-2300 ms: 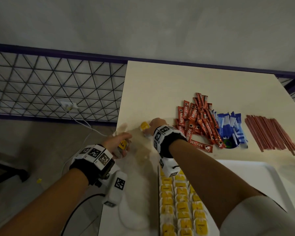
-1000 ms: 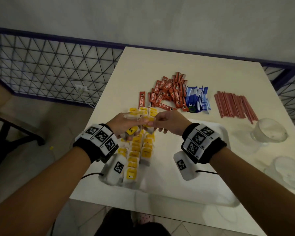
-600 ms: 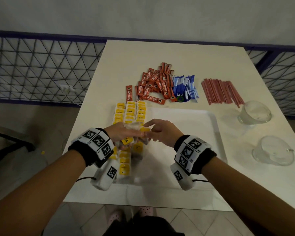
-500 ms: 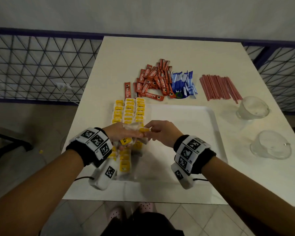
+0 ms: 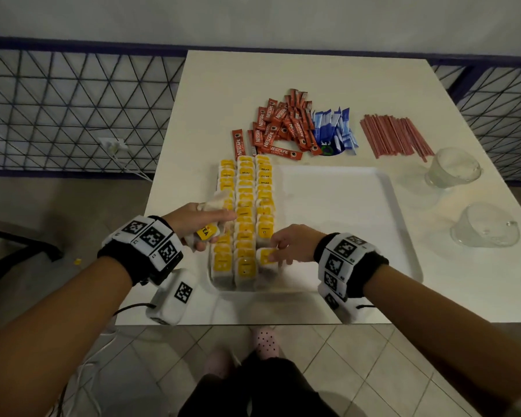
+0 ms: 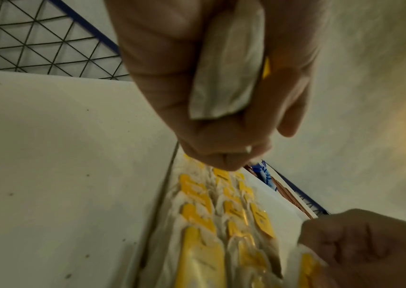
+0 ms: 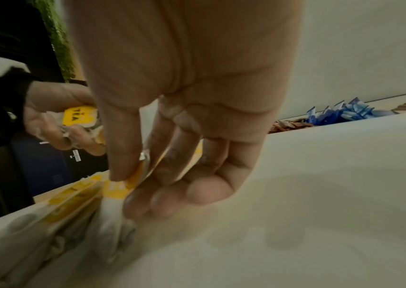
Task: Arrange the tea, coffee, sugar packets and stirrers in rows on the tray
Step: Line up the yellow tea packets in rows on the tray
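Observation:
Three rows of yellow-tagged tea bags (image 5: pixel 245 212) fill the left side of the white tray (image 5: pixel 343 212). My left hand (image 5: pixel 199 224) hovers over the tray's left edge and grips a bunch of tea bags (image 6: pixel 228 78), one yellow "TEA" tag (image 7: pixel 78 115) showing. My right hand (image 5: pixel 286 245) pinches a single tea bag (image 7: pixel 120 187) by its yellow tag at the near end of the third row (image 5: pixel 265 257), low over the tray. Red coffee sticks (image 5: pixel 280 127), blue sugar packets (image 5: pixel 334 130) and red stirrers (image 5: pixel 394 136) lie on the table beyond the tray.
Two upturned clear glass cups (image 5: pixel 451 167) (image 5: pixel 484 225) stand on the table right of the tray. The table's near edge (image 5: pixel 253 323) lies just under my wrists. A metal mesh fence (image 5: pixel 73 106) runs behind and to the left.
My right hand took one tea bag from the bunch in my left hand and carried it down to the near end of the third row. My left hand drew slightly left.

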`<act>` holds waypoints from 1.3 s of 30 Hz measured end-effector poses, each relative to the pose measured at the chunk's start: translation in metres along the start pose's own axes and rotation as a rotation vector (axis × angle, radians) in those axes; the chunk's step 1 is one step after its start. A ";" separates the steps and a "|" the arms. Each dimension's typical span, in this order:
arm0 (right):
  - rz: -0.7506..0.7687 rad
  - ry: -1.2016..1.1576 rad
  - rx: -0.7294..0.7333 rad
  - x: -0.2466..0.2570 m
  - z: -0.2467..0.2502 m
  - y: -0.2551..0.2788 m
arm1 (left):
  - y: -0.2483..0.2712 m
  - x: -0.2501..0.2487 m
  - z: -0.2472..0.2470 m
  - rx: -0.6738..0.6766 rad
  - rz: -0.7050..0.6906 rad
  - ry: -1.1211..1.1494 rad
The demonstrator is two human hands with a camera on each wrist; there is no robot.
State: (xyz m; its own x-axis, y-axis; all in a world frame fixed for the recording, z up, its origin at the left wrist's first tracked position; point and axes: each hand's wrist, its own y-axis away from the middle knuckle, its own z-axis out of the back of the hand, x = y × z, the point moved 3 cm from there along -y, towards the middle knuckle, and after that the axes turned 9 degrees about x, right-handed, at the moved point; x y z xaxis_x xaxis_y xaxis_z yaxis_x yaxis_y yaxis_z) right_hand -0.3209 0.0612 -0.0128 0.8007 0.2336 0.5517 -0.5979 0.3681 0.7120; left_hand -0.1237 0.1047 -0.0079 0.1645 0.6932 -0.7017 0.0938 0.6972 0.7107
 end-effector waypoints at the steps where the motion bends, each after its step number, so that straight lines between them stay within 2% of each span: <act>1: -0.009 0.007 -0.043 0.001 0.002 -0.003 | 0.002 0.003 0.001 0.002 -0.006 0.004; 5: -0.056 -0.015 -0.191 0.002 0.009 -0.009 | 0.009 0.013 0.005 0.029 -0.028 0.046; 20: -0.185 0.002 -0.313 0.006 0.010 -0.015 | 0.013 0.030 0.006 0.079 -0.025 0.055; 25: -0.134 -0.042 -0.398 0.001 0.004 -0.009 | 0.010 0.032 0.005 0.073 -0.008 0.054; 27: -0.097 0.033 -0.385 0.003 0.000 -0.004 | 0.009 0.033 0.007 0.069 0.019 0.051; 32: -0.083 0.209 -0.245 0.010 -0.014 -0.005 | 0.008 0.033 0.007 0.049 0.052 0.031; 39: -0.111 0.219 -0.276 0.015 -0.014 -0.014 | 0.010 0.026 0.000 0.047 0.025 0.056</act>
State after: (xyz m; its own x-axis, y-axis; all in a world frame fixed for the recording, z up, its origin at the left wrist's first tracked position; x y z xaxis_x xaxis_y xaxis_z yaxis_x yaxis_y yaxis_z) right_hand -0.2999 0.0719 -0.0208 0.8667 0.3550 0.3503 -0.4987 0.6236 0.6020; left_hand -0.1183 0.1294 -0.0187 0.1119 0.7206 -0.6843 0.1365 0.6710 0.7288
